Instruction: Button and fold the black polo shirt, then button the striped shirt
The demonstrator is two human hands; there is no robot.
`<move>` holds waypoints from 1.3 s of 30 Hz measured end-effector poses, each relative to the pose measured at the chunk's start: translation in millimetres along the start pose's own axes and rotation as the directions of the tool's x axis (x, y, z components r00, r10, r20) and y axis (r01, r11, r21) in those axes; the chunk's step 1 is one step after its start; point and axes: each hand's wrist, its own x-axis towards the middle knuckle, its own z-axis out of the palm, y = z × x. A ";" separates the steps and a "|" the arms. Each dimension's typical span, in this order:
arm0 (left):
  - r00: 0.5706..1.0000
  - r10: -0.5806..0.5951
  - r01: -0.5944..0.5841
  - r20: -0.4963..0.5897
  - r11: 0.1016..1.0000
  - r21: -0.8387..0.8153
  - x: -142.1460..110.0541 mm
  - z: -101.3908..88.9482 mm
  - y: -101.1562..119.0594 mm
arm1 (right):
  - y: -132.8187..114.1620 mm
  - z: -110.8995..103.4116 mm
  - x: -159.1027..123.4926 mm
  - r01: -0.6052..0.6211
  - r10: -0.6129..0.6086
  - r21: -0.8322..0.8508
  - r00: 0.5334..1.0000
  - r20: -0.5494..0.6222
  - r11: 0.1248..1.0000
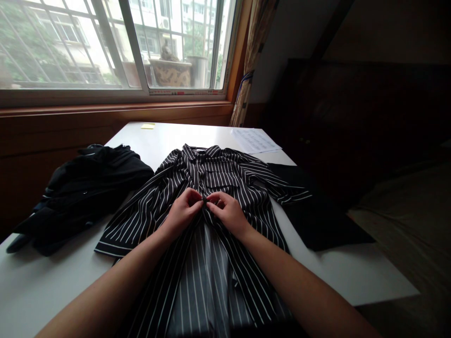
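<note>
Striped button-front shirt lies front-up on white table, lower front spread open. Left hand, right hand — fingertips pinching it mid-front, likely keeping edges together. Dark clothes pile left, black cloth right — apparently pushed aside for room. Farther: printed sheets, yellow sticky note.
</note>
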 end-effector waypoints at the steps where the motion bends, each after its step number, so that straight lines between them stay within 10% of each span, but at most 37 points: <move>1: 1.000 0.000 0.000 0.000 1.000 -0.003 0.2 0.1 0.1 | 0.0 -0.1 0.1 0.010 -0.010 -0.006 1.000 -0.003 1.000; 39: 1.000 -0.004 0.004 0.006 0.998 -0.060 -1.2 1.6 3.6 | -1.5 -1.7 0.3 0.062 -0.060 -0.081 0.998 0.024 0.995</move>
